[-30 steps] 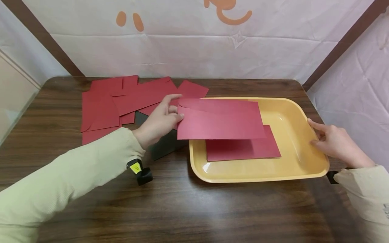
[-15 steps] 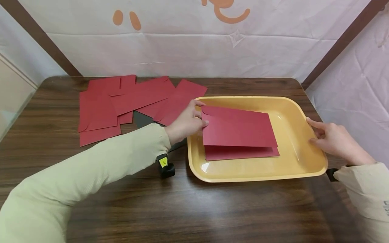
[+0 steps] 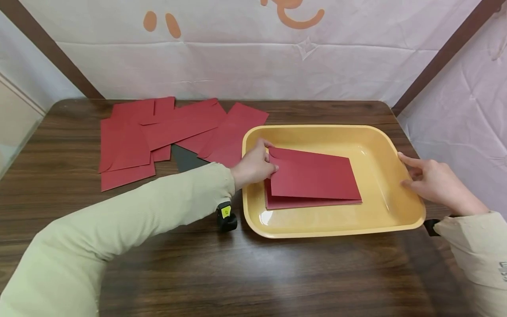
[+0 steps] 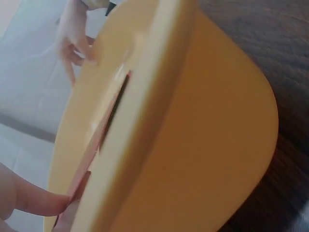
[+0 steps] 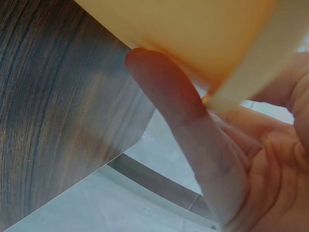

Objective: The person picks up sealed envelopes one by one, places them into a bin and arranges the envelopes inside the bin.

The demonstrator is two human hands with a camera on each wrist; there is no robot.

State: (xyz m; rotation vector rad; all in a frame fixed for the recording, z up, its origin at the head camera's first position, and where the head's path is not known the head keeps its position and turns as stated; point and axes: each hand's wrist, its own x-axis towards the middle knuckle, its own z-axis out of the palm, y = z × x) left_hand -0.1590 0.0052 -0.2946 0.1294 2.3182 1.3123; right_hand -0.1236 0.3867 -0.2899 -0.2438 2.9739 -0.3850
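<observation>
Over the left wall of a yellow plastic tray (image 3: 321,223), my left hand (image 3: 255,165) pinches the left edge of a red envelope (image 3: 314,174) between thumb and fingers. That envelope lies slightly tilted above another red envelope (image 3: 293,203) in the tray. In the left wrist view, the thumb (image 4: 41,198) presses on the envelope's edge just inside the rim. My right hand (image 3: 437,182) holds the tray's right rim, its thumb on the inner side. The right wrist view shows a finger (image 5: 169,92) against the tray's underside.
Several red envelopes (image 3: 126,143) lie overlapping on the wooden table (image 3: 253,273) at the back left. A dark flat piece (image 3: 186,158) shows beneath them, partly hidden by the left sleeve. A pale cloth (image 3: 237,66) hangs behind the table.
My left hand has moved right and down, bringing the envelope from above the tray's left side onto the one inside it. The right hand has stayed at the tray's rim.
</observation>
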